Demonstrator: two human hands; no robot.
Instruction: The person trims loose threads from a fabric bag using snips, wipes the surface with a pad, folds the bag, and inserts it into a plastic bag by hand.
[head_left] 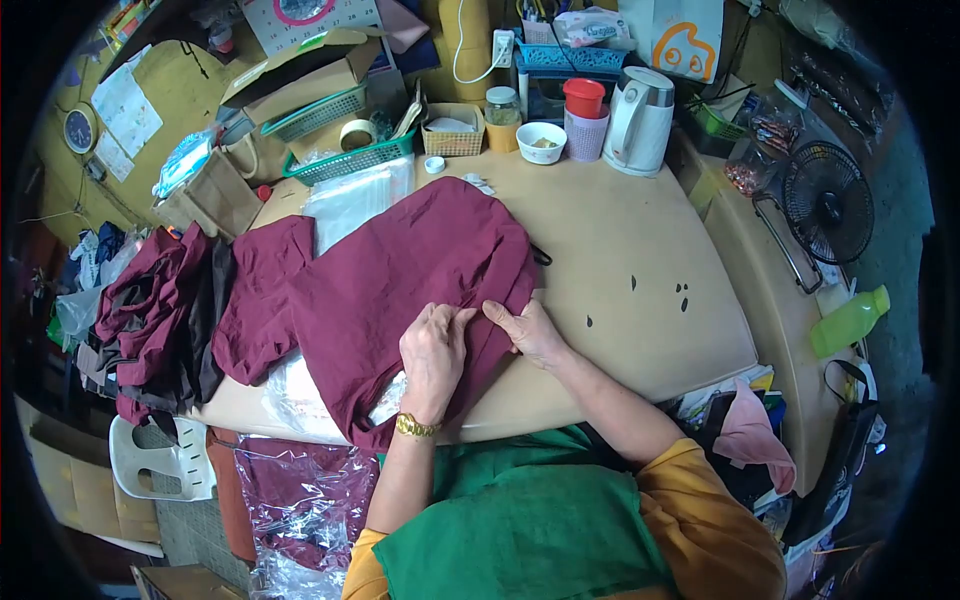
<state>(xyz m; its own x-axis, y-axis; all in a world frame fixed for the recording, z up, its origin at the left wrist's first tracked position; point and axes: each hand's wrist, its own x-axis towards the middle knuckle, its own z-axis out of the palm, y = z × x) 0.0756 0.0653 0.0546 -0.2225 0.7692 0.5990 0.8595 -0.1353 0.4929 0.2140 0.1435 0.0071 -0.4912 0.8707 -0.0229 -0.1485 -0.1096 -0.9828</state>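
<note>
A maroon garment [390, 260] lies spread over the tan table [640, 240], one sleeve-like part reaching left. My left hand [434, 355], with a gold watch at the wrist, pinches the cloth near the garment's front right part. Close beside it, my right hand [528, 330] grips the folded right edge, thumb on top and fingers partly hidden under the fabric. Clear plastic [290, 395] shows below the garment at the front left, and more plastic bags [362, 198] lie behind it.
Maroon and dark garments [160, 310] are heaped at the left. Along the back stand green baskets [350, 158], a white bowl [541, 145], a lilac cup [585, 136] and a kettle [640, 120]. A black fan [828, 202] and green bottle [848, 322] are at the right.
</note>
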